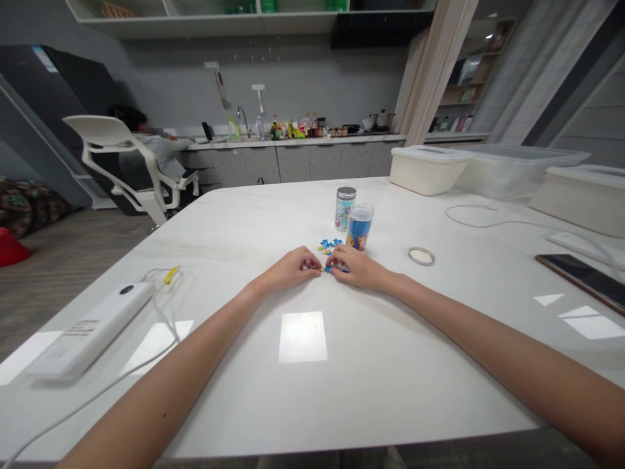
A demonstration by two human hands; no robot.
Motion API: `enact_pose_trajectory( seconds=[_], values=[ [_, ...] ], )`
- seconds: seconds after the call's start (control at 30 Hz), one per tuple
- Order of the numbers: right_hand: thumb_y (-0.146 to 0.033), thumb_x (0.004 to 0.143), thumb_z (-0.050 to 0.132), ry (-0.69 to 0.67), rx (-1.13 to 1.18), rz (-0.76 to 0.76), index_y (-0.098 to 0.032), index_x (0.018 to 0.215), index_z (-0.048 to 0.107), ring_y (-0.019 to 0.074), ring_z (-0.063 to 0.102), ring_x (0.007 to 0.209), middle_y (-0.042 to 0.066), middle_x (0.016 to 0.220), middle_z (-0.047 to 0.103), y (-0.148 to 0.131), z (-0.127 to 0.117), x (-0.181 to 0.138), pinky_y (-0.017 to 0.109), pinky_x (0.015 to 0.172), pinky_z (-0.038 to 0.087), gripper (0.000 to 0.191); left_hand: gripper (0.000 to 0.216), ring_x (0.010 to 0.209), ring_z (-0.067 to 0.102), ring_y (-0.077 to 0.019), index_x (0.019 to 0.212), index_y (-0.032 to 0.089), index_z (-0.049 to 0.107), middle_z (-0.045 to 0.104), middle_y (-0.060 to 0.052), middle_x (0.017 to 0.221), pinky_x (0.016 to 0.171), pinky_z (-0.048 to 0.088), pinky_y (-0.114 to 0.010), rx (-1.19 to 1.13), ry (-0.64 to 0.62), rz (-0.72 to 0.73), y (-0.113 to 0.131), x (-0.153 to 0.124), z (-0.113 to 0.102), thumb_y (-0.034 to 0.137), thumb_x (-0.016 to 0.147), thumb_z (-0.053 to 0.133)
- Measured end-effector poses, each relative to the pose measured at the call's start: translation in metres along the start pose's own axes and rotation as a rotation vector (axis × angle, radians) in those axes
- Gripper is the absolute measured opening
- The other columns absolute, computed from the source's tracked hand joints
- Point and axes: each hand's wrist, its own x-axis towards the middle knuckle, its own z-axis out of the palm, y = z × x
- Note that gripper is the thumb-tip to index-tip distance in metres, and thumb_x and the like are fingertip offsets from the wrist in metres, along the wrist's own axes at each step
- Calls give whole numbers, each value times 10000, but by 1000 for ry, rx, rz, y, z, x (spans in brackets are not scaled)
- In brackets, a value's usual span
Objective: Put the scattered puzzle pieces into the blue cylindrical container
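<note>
Both hands meet at the middle of the white table (303, 391). My left hand (293, 267) is closed in a pinch on a small yellow piece (318, 268). My right hand (352, 266) is closed on a small blue piece (328, 268), which touches the yellow one. Just beyond the fingers lies a little pile of blue and yellow pieces (328, 245). Behind the pile stand two small jars: one with a grey lid (344, 208) and an open one with blue contents (359, 226). A round metal lid (421, 256) lies flat to the right.
A white power strip (92, 329) with a cable lies at the left. White storage bins (427, 168) line the far right, with a dark phone (583, 277) and a white cable (483, 218) nearby. A person sits in a white chair (120, 163) beyond the table.
</note>
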Motion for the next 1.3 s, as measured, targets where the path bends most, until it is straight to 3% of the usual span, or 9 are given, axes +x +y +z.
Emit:
enact_pose_trajectory(
  seconds=[0.13, 0.2, 0.37, 0.47, 0.57, 0.7, 0.97, 1.13, 1.3],
  values=[
    [-170, 839, 581, 7, -1, -15, -195, 939, 587, 201, 560, 827, 53, 883, 551, -3, -1, -1, 354, 778, 485, 103, 200, 694, 539, -122, 842, 174, 619, 587, 1, 797, 654, 444, -248, -94, 8, -41, 1, -1, 1, 346, 751, 666],
    [-206, 848, 580, 89, 18, -20, -205, 965, 559, 192, 556, 810, 48, 898, 551, -6, -3, -1, 344, 764, 483, 119, 222, 640, 516, -106, 817, 170, 586, 563, 32, 699, 611, 417, -231, -177, 7, -69, 0, -1, 1, 350, 735, 689],
    [-338, 834, 595, 839, 49, 274, -232, 1030, 448, 176, 506, 742, 9, 855, 481, -5, -14, 4, 340, 726, 481, 267, 376, 617, 577, -104, 713, 163, 535, 632, 14, 687, 594, 421, -229, -460, 90, -153, 0, 1, 2, 410, 614, 800],
    [-432, 744, 690, 1013, 69, 440, -232, 1112, 426, 198, 539, 862, 49, 1005, 513, 9, -19, 6, 389, 835, 481, 495, 422, 684, 645, -142, 676, 161, 539, 667, -6, 694, 650, 467, -253, -590, 138, -186, 1, 1, 2, 410, 535, 850],
    [-468, 636, 774, 843, 182, 510, -212, 1150, 458, 245, 566, 1003, 103, 1138, 566, 26, -18, 6, 432, 915, 462, 655, 410, 694, 654, -155, 653, 155, 568, 678, -13, 679, 668, 481, -266, -618, 138, -184, 3, 0, 0, 394, 504, 866],
    [-464, 662, 753, 553, 295, 520, -192, 1026, 538, 248, 613, 880, 83, 972, 663, 33, -12, 5, 428, 816, 500, 502, 343, 710, 645, -161, 695, 149, 628, 698, -35, 727, 687, 487, -283, -544, 193, -118, 13, -1, 0, 416, 598, 821],
    [-347, 805, 679, 402, 13, 119, -227, 1234, 487, 284, 590, 1070, 102, 1207, 619, 3, -10, 2, 436, 911, 461, 486, 202, 746, 594, -130, 801, 174, 659, 656, -17, 820, 638, 445, -240, -299, 578, 87, 42, 1, 2, 373, 786, 688],
    [-302, 836, 655, 295, -109, 22, -226, 1261, 485, 315, 556, 1155, 116, 1255, 604, -6, -13, 0, 454, 919, 436, 464, 158, 771, 560, -131, 859, 203, 721, 610, -27, 849, 606, 423, -234, -173, 517, 147, 44, 0, 1, 326, 819, 631],
    [-333, 817, 669, 362, -46, 66, -220, 1250, 480, 300, 578, 1093, 113, 1219, 613, 0, -11, 1, 447, 910, 451, 486, 174, 777, 554, -124, 943, 189, 654, 578, -15, 848, 652, 438, -228, -189, 550, 68, 40, 1, 2, 309, 854, 565]
  ],
)
